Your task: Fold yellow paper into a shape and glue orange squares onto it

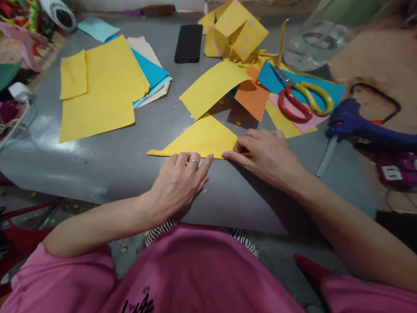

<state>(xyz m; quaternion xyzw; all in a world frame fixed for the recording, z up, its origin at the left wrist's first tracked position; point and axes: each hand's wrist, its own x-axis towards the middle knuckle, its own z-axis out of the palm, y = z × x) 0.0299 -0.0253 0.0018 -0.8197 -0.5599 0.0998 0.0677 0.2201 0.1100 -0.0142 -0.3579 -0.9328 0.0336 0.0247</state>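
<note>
A yellow paper triangle [203, 137] lies on the grey table near its front edge, with a narrow folded strip along its long near side. My left hand [182, 180], a ring on one finger, rests on that folded edge with its fingers loosely spread and pressing down, gripping nothing. At the triangle's right corner my right hand [260, 154] has its thumb and curled fingers closed on the paper. Just beyond the triangle, a curved yellow sheet [213, 89] touches its tip.
Yellow sheets [104, 87] lie at left, a black phone [189, 43] behind. Scissors [296, 102] sit on coloured paper at right, beside a blue glue gun [355, 121]. Farther back stand a dotted yellow paper form [234, 30] and a clear container [314, 43].
</note>
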